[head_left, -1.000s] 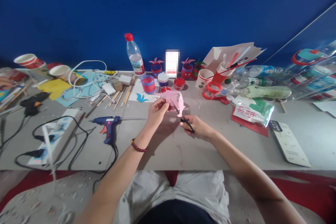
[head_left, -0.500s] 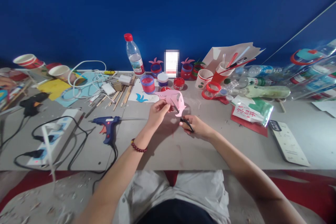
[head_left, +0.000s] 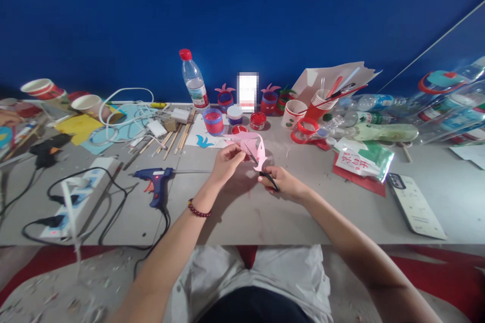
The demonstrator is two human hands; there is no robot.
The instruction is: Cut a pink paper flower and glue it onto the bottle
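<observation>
Pink paper (head_left: 248,140) is pinched between the thumb and fingers of my left hand (head_left: 230,159), above the table. A cut strip of it curls down on the right side. My right hand (head_left: 278,181) is closed round the black handles of a pair of scissors (head_left: 270,180). The scissor blades point up and left against the paper, near my left fingertips. Behind the paper stand a purple and red cup (head_left: 213,122), a white-lidded jar (head_left: 235,115) and an open tub of red paint (head_left: 258,120). A blue leaf-shaped cutout (head_left: 204,141) lies on white paper to the left.
Left of my forearm lie a blue glue gun (head_left: 154,181) and a power strip (head_left: 81,197) with cables. A bottle (head_left: 195,83) stands at the back. On the right are red tape (head_left: 306,130), plastic bottles (head_left: 386,132) and a phone (head_left: 416,206). Another person's hand (head_left: 9,117) shows far left.
The scissors and my right hand have shifted very slightly left, and the hanging pink strip has moved a little. My left hand keeps its hold on the paper.
</observation>
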